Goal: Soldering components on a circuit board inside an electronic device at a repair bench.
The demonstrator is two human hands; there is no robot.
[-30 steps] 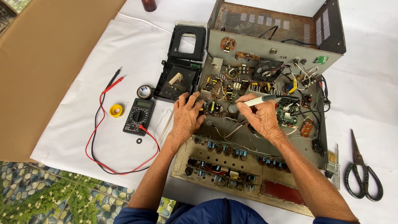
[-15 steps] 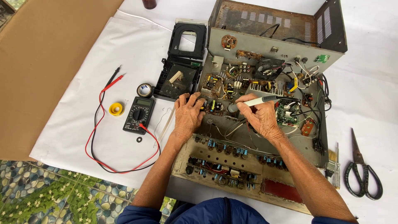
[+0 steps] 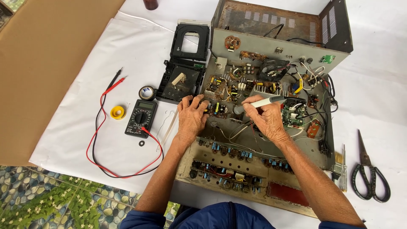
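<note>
So the work surface here is a white sheet [image 3: 85, 140] spread out flat, with a big piece of brown cardboard [image 3: 46, 63] along the left and a patterned pebble-and-flower floor [image 3: 51, 199] showing at the bottom left. Sitting on the sheet is an opened-up metal chassis [image 3: 263, 46], rusty inside, packed with boards and wires. The left hand [image 3: 191, 116] lies palm down on the chassis, fingers curled onto a small circuit board [image 3: 218, 108], pressing rather than gripping anything. The right hand [image 3: 267, 121] is closed around a grey soldering iron [image 3: 258, 104], held like a pen with the tip pointing left toward that same board. Left of the chassis there's a black disc-drive frame [image 3: 184, 63], a multimeter [image 3: 140, 118] with red and black leads [image 3: 106, 140], a tape roll [image 3: 147, 92] and a yellow solder spool [image 3: 118, 112]. Off to the right lie scissors [image 3: 371, 178] and a small screwdriver [image 3: 340, 169], well clear of both hands.
</note>
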